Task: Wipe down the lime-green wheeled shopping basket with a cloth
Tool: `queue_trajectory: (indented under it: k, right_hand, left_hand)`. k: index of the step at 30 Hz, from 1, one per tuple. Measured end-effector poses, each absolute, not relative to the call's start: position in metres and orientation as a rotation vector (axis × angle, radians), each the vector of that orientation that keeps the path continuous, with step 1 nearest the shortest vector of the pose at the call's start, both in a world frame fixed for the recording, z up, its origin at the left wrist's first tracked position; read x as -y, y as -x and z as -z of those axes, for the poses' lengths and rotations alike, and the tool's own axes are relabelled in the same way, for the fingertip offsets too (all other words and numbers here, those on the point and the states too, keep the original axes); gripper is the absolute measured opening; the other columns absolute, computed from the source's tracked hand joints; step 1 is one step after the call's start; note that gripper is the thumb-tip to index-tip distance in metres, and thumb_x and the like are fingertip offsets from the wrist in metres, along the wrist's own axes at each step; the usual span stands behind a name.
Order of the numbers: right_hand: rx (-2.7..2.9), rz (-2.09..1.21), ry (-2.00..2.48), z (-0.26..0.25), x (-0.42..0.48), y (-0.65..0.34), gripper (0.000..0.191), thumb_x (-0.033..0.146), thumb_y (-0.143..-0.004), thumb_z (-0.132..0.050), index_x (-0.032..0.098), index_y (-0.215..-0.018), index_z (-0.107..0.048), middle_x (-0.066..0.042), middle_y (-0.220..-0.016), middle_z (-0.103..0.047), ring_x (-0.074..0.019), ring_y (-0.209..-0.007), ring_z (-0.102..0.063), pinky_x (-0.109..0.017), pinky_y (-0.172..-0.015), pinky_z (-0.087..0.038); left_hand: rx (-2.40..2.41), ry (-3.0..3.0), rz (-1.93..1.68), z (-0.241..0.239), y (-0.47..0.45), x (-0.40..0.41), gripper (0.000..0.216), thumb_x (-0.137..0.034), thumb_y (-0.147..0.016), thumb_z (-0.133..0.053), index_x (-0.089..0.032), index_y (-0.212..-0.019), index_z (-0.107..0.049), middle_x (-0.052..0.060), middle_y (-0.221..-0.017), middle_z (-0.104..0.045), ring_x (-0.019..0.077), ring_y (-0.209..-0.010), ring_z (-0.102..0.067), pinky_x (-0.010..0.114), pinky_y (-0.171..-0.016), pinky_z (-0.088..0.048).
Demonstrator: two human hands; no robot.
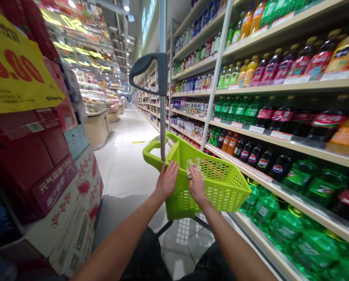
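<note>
A lime-green shopping basket (212, 197) with perforated sides stands in front of me on a dark wheeled frame. My left hand (167, 181) lies against its near side, close to the handle end, with the fingers stretched out. My right hand (196, 185) is closed on a small crumpled white cloth or tissue (189, 172) at the basket's near rim. Most of that white piece is hidden by the fingers. A grey pole with a dark grey loop handle (162, 74) rises from the basket's left end. Some of the basket's inside shows, and its far wall is perforated too.
Shelves of bottled drinks (250, 109) run along the right, close to the basket. Stacked drink cartons (83, 175) with a yellow price sign (19, 66) stand at the left. A white tiled aisle (124, 156) leads ahead past display counters (97, 128).
</note>
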State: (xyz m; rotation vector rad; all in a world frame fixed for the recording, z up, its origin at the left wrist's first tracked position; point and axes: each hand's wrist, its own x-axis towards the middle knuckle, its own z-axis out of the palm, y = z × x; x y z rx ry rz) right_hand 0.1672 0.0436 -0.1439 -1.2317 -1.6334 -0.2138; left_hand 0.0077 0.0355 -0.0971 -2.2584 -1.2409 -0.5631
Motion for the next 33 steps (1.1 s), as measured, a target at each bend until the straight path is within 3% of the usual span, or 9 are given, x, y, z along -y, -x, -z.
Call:
queue_trajectory:
  k: [4, 11, 19, 25, 33]
  right_hand:
    - [1.803, 0.132, 1.093, 0.126, -0.051, -0.128, 0.056, 0.003, -0.067, -0.036, 0.012, -0.121, -0.049, -0.011, -0.128, -0.048, -0.0189, -0.122, -0.038, -0.038, -0.103, -0.032]
    - [1.648, 0.258, 1.263, 0.153, -0.039, -0.183, 0.05, 0.003, -0.072, -0.033, 0.015, -0.116, -0.053, -0.011, -0.121, -0.052, -0.0193, -0.121, -0.039, -0.042, -0.102, -0.032]
    - [1.748, 0.161, 1.065, 0.115, -0.056, -0.109, 0.051, 0.004, -0.07, -0.035, 0.012, -0.118, -0.052, -0.011, -0.123, -0.051, -0.0179, -0.119, -0.041, -0.036, -0.101, -0.034]
    - [1.651, 0.178, 1.239, 0.138, -0.044, -0.153, 0.048, 0.005, -0.074, -0.035, 0.014, -0.118, -0.052, -0.01, -0.124, -0.05, -0.0199, -0.121, -0.039, -0.041, -0.102, -0.031]
    - [1.824, 0.156, 1.085, 0.095, -0.056, -0.077, 0.047, 0.007, -0.079, -0.034, 0.009, -0.124, -0.046, -0.013, -0.131, -0.043, -0.0201, -0.126, -0.032, -0.038, -0.104, -0.028]
  left_hand:
    - [1.251, 2.208, 0.625, 0.093, 0.01, -0.034, 0.048, -0.014, -0.083, -0.027, -0.012, -0.13, -0.037, 0.01, -0.138, -0.036, 0.0208, -0.131, -0.025, 0.048, -0.107, -0.014]
    - [1.267, 2.249, 0.62, 0.096, 0.011, -0.034, 0.051, -0.013, -0.082, -0.028, -0.013, -0.133, -0.031, 0.009, -0.14, -0.032, 0.0202, -0.132, -0.02, 0.051, -0.107, -0.013]
    - [1.245, 2.266, 0.723, 0.091, 0.019, -0.035, 0.046, -0.013, -0.084, -0.026, -0.015, -0.126, -0.042, 0.008, -0.134, -0.043, 0.0193, -0.128, -0.031, 0.047, -0.107, -0.014]
    - [1.484, 2.012, 0.902, 0.095, 0.04, -0.045, 0.056, -0.006, -0.076, -0.028, -0.012, -0.131, -0.034, 0.01, -0.139, -0.033, 0.021, -0.131, -0.024, 0.048, -0.107, -0.011]
    - [1.467, 2.118, 0.742, 0.08, 0.047, -0.043, 0.058, -0.007, -0.075, -0.028, -0.017, -0.132, -0.033, 0.008, -0.138, -0.036, 0.0211, -0.13, -0.028, 0.052, -0.107, -0.005]
